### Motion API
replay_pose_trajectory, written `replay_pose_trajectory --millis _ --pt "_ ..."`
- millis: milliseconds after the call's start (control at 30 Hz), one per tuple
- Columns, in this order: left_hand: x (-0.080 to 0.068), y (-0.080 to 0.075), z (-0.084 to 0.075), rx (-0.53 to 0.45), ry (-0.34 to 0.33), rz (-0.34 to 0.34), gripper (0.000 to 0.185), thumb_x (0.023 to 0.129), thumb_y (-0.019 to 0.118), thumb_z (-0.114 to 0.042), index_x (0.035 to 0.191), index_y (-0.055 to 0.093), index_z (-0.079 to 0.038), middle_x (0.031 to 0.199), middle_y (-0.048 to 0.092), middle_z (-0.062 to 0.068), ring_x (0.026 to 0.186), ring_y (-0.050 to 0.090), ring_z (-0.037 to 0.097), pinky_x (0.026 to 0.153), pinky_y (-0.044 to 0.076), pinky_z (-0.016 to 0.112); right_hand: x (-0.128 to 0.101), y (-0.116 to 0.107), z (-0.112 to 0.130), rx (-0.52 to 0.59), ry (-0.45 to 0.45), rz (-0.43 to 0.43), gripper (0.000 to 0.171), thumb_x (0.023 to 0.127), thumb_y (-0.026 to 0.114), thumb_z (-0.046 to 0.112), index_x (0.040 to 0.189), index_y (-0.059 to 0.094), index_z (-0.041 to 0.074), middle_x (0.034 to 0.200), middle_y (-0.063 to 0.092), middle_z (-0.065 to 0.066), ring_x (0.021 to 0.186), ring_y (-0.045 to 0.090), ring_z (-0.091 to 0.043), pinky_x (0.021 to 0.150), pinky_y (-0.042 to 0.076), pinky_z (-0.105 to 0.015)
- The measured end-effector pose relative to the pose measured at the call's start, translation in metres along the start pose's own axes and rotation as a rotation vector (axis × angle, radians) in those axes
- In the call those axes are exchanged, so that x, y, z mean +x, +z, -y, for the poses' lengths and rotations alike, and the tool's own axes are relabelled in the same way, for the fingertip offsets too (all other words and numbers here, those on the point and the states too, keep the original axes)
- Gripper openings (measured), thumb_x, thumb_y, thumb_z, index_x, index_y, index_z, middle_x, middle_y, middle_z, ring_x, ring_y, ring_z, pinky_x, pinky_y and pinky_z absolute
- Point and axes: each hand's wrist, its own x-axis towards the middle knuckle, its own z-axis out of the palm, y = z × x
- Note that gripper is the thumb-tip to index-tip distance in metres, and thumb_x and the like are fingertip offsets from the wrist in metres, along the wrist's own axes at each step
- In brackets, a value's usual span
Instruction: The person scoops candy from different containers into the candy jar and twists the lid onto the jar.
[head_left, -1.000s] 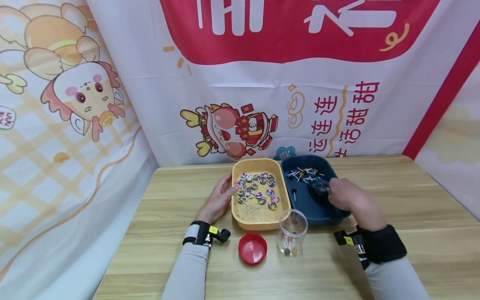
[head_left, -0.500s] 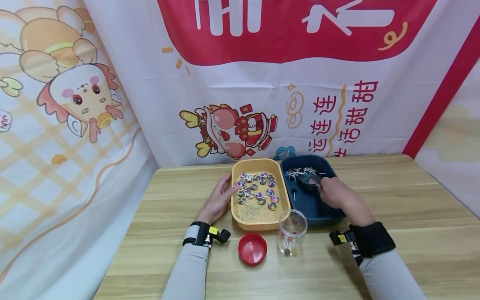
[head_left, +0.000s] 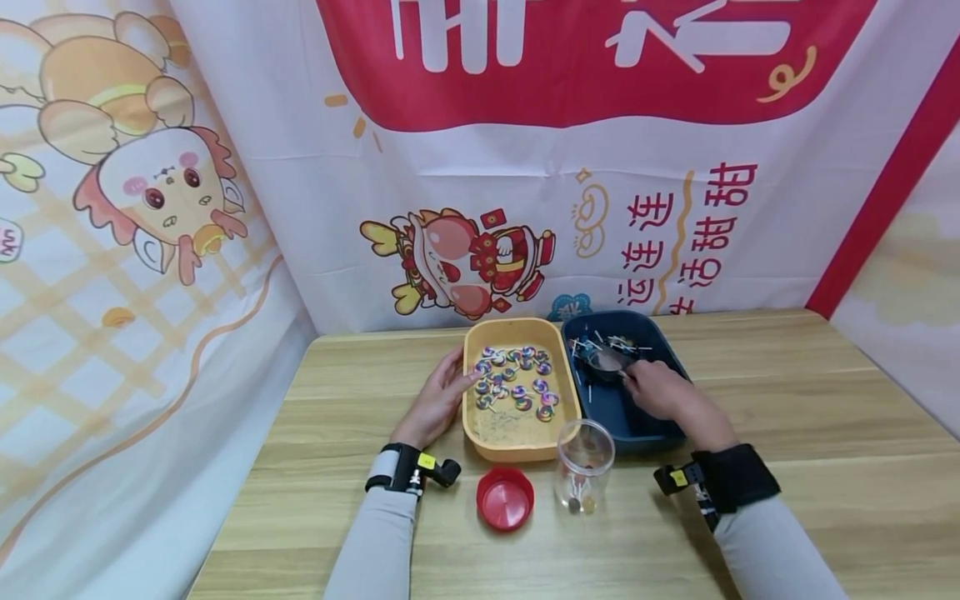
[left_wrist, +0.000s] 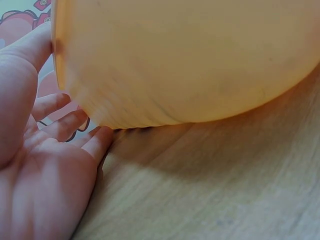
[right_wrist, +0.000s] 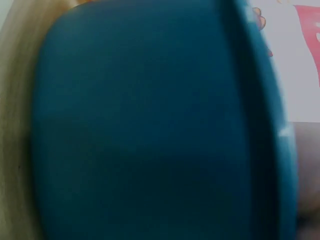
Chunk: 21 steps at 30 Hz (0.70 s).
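Note:
A yellow tray (head_left: 525, 440) holds several swirl-patterned lollipops (head_left: 522, 391). My left hand (head_left: 435, 404) holds its left side, thumb over the rim and fingers against the outer wall (left_wrist: 175, 65). Beside it stands a dark blue tray (head_left: 637, 425) with several dark lollipops on white sticks (head_left: 626, 342) at the far end. Inside that tray my right hand (head_left: 663, 392) grips the handle of a see-through scoop (head_left: 609, 360), whose bowl is among those lollipops. The right wrist view shows mostly the blue tray's outer wall (right_wrist: 145, 100); the hand is largely hidden there.
In front of the trays a clear plastic jar (head_left: 585, 458) stands upright with a few lollipops at its bottom. A red lid (head_left: 506, 498) lies to its left on the wooden table (head_left: 330, 475). A printed cloth (head_left: 420, 175) hangs behind the table.
My right hand has moved left and slightly away from me, pushing the scoop in among the dark lollipops, which have shifted. My left hand stays on the yellow tray.

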Motion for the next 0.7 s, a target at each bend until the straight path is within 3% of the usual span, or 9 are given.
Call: replay_pose_trajectory --millis 333,533,700 --pt "0.0 0.0 -0.002 0.002 -0.001 -0.014 0.073 0.1 0.067 -0.018 0.162 0.027 -0.019 0.169 0.023 0.003 0.151 0.031 0.02 0.121 0.034 0.031 0.004 0.002 -0.002 0.009 0.033 0.014 0.021 0.107 0.046 0.012 0.096 0.06 0.001 0.077 0.053 -0.008 0.063 0.054 -0.019 0.053 0.044 -0.029" --pt "0.0 -0.001 -0.001 -0.007 0.01 0.005 0.075 0.1 0.067 -0.02 0.162 0.026 -0.018 0.169 0.022 0.005 0.152 0.031 0.022 0.121 0.034 0.032 0.001 -0.002 -0.005 0.023 0.031 0.1 0.019 0.107 0.043 0.012 0.1 0.057 0.0 0.08 0.054 -0.008 0.068 0.054 -0.02 0.057 0.046 -0.03" --pt "-0.001 -0.001 0.0 -0.008 0.016 0.022 0.076 0.099 0.068 -0.021 0.162 0.026 -0.017 0.169 0.023 0.005 0.152 0.029 0.021 0.122 0.033 0.032 -0.008 -0.007 -0.011 0.072 -0.03 0.156 0.018 0.107 0.042 0.012 0.098 0.054 0.001 0.078 0.053 -0.007 0.065 0.053 -0.019 0.057 0.045 -0.031"
